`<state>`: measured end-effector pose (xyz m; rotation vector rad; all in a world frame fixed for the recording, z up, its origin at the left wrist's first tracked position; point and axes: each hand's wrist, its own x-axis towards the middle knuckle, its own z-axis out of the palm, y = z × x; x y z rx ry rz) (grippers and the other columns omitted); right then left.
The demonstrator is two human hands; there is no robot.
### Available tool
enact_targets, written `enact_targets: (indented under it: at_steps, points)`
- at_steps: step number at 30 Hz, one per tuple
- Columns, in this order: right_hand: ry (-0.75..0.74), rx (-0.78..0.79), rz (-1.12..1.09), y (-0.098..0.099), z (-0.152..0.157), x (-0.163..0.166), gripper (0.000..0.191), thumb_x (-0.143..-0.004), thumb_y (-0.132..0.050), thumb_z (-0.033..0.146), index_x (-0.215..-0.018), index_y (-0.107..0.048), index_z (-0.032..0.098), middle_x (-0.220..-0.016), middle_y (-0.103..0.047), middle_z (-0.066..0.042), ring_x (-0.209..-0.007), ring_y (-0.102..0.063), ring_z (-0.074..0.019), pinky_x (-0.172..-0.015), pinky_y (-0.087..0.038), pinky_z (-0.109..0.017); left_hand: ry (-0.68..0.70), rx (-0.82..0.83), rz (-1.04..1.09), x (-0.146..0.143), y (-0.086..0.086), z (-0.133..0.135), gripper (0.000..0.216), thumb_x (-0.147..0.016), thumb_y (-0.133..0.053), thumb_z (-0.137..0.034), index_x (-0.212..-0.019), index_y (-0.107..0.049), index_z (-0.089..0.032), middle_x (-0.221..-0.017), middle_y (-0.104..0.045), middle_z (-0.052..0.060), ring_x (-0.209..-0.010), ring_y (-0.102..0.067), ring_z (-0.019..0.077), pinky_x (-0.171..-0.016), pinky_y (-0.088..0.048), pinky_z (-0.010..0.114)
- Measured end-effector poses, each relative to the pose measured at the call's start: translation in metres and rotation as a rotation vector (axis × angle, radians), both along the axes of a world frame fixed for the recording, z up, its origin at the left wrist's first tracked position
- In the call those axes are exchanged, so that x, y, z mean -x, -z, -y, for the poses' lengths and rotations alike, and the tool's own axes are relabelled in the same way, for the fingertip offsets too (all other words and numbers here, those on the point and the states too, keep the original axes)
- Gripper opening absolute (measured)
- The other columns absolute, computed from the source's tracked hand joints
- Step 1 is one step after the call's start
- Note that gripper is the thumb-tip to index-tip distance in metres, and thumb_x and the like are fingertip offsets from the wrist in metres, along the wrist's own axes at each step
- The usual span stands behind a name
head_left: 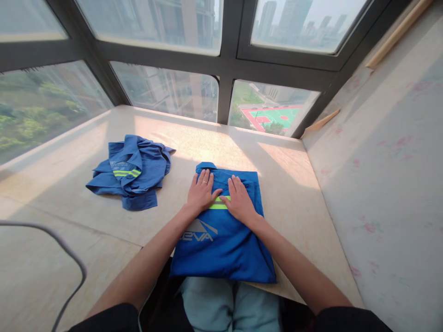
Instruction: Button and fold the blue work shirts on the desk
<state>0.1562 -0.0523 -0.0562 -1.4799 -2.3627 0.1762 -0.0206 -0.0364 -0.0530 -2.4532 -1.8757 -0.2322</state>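
A folded blue shirt [224, 240] with a yellow-green reflective stripe and a white logo lies on the pale platform [277, 184] right in front of me, its near edge hanging over the platform's edge. My left hand [201, 191] rests flat on its upper part, fingers stretched out, a ring on one finger. Beside it my right hand [240, 200] also lies flat and open on the shirt, partly covering the stripe. A second blue shirt [133, 170] of the same kind lies crumpled to the left, well apart from both hands.
Large windows [166, 92] with dark frames close off the back and left of the platform. A pale wall [387, 184] with faint pink flowers rises on the right. A dark cable [74, 258] curves across the near left. My knees [230, 304] show below the platform edge.
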Motion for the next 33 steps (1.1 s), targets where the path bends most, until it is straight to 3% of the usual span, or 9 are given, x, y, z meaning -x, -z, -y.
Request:
enact_targets:
  at_steps: [5, 14, 20, 26, 33]
  points:
    - [-0.017, -0.007, 0.084, 0.016, 0.001, -0.015, 0.075, -0.100, -0.034, 0.054, -0.153, -0.028, 0.001, -0.158, -0.028, -0.023, -0.149, -0.020, -0.0327, -0.120, -0.022, -0.050, -0.005, -0.011, 0.049, 0.002, 0.004, 0.002, 0.077, -0.096, -0.026, -0.061, -0.152, -0.033, -0.007, -0.159, -0.028, 0.018, -0.150, -0.019, 0.0308, -0.121, -0.011, 0.048]
    - [0.037, 0.042, 0.141, 0.018, 0.010, -0.038, 0.080, -0.100, -0.025, 0.059, -0.153, -0.026, 0.000, -0.159, -0.023, -0.023, -0.149, -0.019, -0.0329, -0.119, -0.022, -0.050, -0.011, -0.001, 0.068, 0.002, 0.002, 0.002, 0.077, -0.096, -0.024, -0.061, -0.152, -0.032, -0.009, -0.159, -0.027, 0.017, -0.150, -0.019, 0.0306, -0.121, -0.010, 0.049]
    - [0.049, 0.063, 0.183, 0.018, 0.015, -0.050, 0.074, -0.101, -0.018, 0.058, -0.156, -0.021, 0.008, -0.161, -0.021, -0.017, -0.149, -0.020, -0.0291, -0.120, -0.016, -0.053, -0.019, 0.003, 0.050, 0.002, 0.001, 0.001, 0.076, -0.096, -0.024, -0.061, -0.152, -0.033, -0.009, -0.159, -0.028, 0.016, -0.150, -0.021, 0.0301, -0.121, -0.012, 0.048]
    - [0.064, 0.122, 0.193, 0.018, 0.020, -0.068, 0.071, -0.101, -0.015, 0.058, -0.158, -0.016, 0.016, -0.162, -0.021, -0.012, -0.150, -0.019, -0.0263, -0.119, -0.018, -0.055, -0.006, -0.004, 0.049, 0.004, 0.000, 0.001, 0.074, -0.097, -0.023, -0.058, -0.152, -0.034, -0.010, -0.159, -0.029, 0.015, -0.149, -0.021, 0.0295, -0.121, -0.012, 0.047]
    - [0.071, 0.162, 0.215, 0.019, 0.028, -0.092, 0.078, -0.098, -0.018, 0.066, -0.158, -0.008, 0.018, -0.162, -0.018, -0.014, -0.150, -0.019, -0.0284, -0.118, -0.017, -0.057, -0.010, -0.027, 0.037, -0.002, 0.002, 0.001, 0.074, -0.097, -0.023, -0.059, -0.151, -0.035, -0.009, -0.158, -0.030, 0.017, -0.149, -0.022, 0.0310, -0.121, -0.013, 0.048]
